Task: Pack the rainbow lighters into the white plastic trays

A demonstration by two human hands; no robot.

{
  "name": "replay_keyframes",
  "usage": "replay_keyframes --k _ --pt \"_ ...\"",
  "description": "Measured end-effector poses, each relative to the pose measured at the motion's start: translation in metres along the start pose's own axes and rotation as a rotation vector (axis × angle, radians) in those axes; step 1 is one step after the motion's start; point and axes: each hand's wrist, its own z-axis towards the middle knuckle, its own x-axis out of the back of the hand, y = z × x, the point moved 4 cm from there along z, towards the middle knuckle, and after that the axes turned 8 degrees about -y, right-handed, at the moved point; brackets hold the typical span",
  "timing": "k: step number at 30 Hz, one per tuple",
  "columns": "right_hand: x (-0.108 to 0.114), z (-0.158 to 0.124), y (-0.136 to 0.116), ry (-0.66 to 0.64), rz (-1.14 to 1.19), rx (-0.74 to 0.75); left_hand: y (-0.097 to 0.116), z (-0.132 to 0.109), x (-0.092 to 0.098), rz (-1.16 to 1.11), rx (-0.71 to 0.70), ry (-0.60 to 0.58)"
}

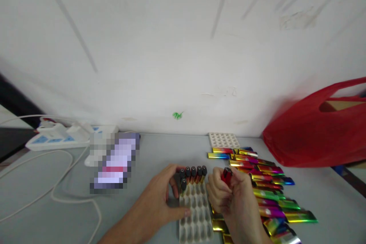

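Lighter point(227, 178) is in my right hand point(235, 198), just off the tray's right side, near the back. Right fingers are curled shut round its body, thumb side up; only the dark top and a bit of red show. Left hand point(162, 190) is a loose C at the tray point(196, 219): thumb and fingers spread wide, thumb over the cells, fingers at the back left corner (can't tell if it's actually pressing there). No lighter pinched in it that I can see. Handling, my guess: light, stiff, shell glossy so probably a bit slippery, not very fragile but the black top likely has small parts. I'd hold mid-body on the flat faces and keep fingertips off the top. Its black end points up; long axis looks near upright, exact tilt hidden by the fist. Seated lighters point(193, 172) stand tops up the same way, five across the back row, one in front of the leftmost. The pile point(267, 194) right of my right hand lies flat, long axes mostly left-right, some skewed, shiny and overlapping.
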Motion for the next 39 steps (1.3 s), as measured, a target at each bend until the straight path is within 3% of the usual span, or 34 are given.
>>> replay_keyframes --k 6,12,28,33,39 --pt "0.001 0.002 0.006 -0.038 0.042 0.027 0.002 0.0 0.001 0.012 0.031 -0.003" --pt "0.002 0.0 0.002 0.034 0.038 0.004 0.003 0.001 0.001 0.034 0.027 -0.005" --pt "-0.004 0.002 0.002 -0.035 0.0 -0.031 0.003 -0.001 0.0 0.027 0.01 -0.002" --pt "0.005 0.004 0.007 0.008 -0.067 -0.025 0.005 0.0 0.001 0.029 0.027 -0.002" --pt "0.028 0.008 0.023 0.02 -0.166 -0.123 0.006 0.0 0.002 0.039 0.02 -0.011"
